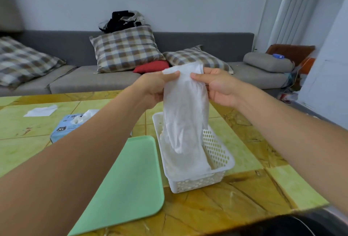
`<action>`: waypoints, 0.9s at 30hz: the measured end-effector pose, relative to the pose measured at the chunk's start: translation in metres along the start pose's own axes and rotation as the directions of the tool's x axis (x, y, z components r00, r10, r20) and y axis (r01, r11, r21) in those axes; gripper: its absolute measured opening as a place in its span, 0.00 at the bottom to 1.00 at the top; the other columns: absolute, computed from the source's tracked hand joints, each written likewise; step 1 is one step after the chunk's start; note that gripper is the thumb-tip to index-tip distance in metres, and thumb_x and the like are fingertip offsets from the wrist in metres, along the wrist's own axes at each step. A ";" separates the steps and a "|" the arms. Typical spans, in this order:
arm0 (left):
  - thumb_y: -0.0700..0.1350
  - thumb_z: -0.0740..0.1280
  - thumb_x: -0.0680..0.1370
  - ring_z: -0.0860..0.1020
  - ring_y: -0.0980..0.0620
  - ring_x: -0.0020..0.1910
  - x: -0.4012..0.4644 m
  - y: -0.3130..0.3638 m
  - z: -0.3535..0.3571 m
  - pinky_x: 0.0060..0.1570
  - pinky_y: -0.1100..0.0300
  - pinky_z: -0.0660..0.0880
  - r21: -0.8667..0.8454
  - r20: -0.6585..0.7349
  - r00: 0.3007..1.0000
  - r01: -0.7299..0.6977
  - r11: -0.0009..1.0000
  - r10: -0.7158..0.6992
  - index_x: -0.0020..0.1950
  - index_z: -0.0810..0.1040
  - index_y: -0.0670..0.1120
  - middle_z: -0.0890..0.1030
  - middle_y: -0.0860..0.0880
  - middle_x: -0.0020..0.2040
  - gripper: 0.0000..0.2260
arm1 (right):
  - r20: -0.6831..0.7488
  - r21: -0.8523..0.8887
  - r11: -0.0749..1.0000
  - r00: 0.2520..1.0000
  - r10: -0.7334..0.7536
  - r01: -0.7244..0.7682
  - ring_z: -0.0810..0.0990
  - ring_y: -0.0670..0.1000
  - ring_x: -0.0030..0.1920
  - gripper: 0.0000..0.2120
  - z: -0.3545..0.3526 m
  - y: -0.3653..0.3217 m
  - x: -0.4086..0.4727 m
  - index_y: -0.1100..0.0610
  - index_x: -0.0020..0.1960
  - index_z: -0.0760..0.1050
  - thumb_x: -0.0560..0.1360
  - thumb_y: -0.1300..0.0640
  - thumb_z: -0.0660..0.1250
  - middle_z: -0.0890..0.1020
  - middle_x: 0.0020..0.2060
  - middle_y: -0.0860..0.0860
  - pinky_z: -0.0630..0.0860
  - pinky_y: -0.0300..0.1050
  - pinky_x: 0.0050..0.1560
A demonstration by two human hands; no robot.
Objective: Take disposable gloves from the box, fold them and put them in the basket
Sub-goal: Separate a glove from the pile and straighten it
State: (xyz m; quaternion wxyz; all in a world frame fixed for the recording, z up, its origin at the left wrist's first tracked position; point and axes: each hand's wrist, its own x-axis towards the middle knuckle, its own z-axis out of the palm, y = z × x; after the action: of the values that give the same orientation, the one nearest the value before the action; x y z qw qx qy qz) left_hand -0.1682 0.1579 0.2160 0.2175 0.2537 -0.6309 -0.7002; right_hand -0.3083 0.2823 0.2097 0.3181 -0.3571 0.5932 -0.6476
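I am holding a translucent white glove (pixel 185 104) up in the air, and it is hanging with its long axis running straight up and down: the cuff edge is at twelve o'clock between my hands, the limp finger end is pointing down to six o'clock. My left hand (pixel 157 87) is pinching the cuff's left corner between thumb and curled fingers, and my right hand (pixel 216 85) is pinching the right corner the same way, so the top edge is lying nearly level between them. The lower end is dangling into the white perforated basket (pixel 218 153), which is standing directly below the glove; more pale gloves are lying inside it, though I cannot tell whether the hanging one is touching them.

At about eight o'clock from the basket, just beside it, a mint-green mat (pixel 130 177) is lying flat on the yellow-green table (pixel 244 207). At ten o'clock, partly hidden behind my left forearm, the blue glove box (pixel 66 127) marked XL is sitting with a glove poking out of its opening. Farther out at ten o'clock a loose white sheet (pixel 40 111) is lying on the table. Beyond the table, at twelve o'clock, a grey sofa (pixel 84 79) is carrying checked cushions (pixel 126 49).
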 end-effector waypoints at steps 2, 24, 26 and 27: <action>0.46 0.73 0.77 0.86 0.50 0.49 0.015 0.008 -0.007 0.47 0.56 0.83 -0.003 0.021 0.993 -0.112 0.994 0.112 0.61 0.82 0.44 0.87 0.47 0.51 0.14 | -0.011 -0.025 0.996 0.996 -0.090 0.090 0.86 0.52 0.48 0.09 -0.002 -0.005 0.017 0.60 0.59 0.82 0.80 0.62 0.68 0.87 0.50 0.55 0.83 0.48 0.50; 0.51 0.77 0.73 0.79 0.56 0.46 -0.016 -0.121 -0.012 0.50 0.58 0.78 0.820 0.570 0.810 -0.551 0.153 -0.136 0.56 0.84 0.49 0.84 0.52 0.50 0.14 | 0.464 -0.855 0.372 0.855 0.231 0.363 0.81 0.38 0.49 0.09 -0.025 0.114 -0.055 0.50 0.53 0.85 0.75 0.60 0.71 0.85 0.47 0.40 0.78 0.44 0.57; 0.51 0.77 0.73 0.79 0.56 0.48 -0.021 -0.121 -0.008 0.51 0.59 0.78 0.818 0.575 0.794 -0.554 0.155 -0.197 0.57 0.84 0.49 0.84 0.53 0.51 0.14 | 0.454 -0.874 0.339 0.836 0.310 0.349 0.81 0.38 0.49 0.10 -0.023 0.114 -0.058 0.49 0.54 0.84 0.75 0.59 0.71 0.85 0.47 0.40 0.78 0.44 0.58; 0.51 0.76 0.74 0.80 0.56 0.49 -0.023 -0.120 -0.006 0.52 0.59 0.78 0.814 0.580 0.778 -0.559 0.157 -0.239 0.57 0.84 0.49 0.84 0.53 0.52 0.14 | 0.443 -0.885 0.316 0.823 0.356 0.340 0.81 0.39 0.50 0.11 -0.022 0.112 -0.060 0.49 0.54 0.84 0.74 0.59 0.70 0.85 0.48 0.40 0.78 0.44 0.59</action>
State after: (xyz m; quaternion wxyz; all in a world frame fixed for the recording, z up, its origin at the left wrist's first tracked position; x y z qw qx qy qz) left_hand -0.1452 0.1807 0.0978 -0.1275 0.0236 -0.9821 -0.1367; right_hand -0.2957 0.3334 0.0923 0.2110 -0.6453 0.7335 -0.0340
